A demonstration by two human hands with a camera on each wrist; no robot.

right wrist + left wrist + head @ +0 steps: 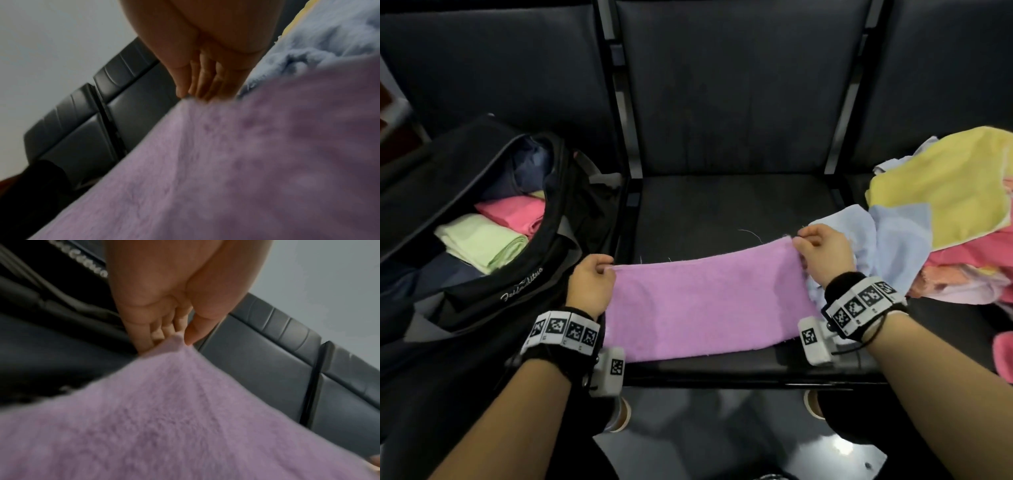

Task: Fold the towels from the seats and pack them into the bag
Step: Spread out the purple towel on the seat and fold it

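A purple towel [705,305] is stretched flat across the front of the middle black seat [732,209]. My left hand [594,279] pinches its far left corner, next to the bag. At the far right corner my right hand [820,250] pinches the cloth. In the left wrist view the thumb and fingers of the left hand [176,335] close on the towel's corner [179,344]. The right wrist view shows the right hand [197,92] at the towel's edge [226,146]. An open black bag [493,274] on the left seat holds folded green [482,245] and pink [513,214] towels.
A loose heap of towels lies on the right seat: yellow [941,185], light blue [893,253], pink [976,253]. Black armrest bars [626,164] divide the seats. Dark seat backs rise behind. A glossy floor and my shoes [619,414] show below the seat edge.
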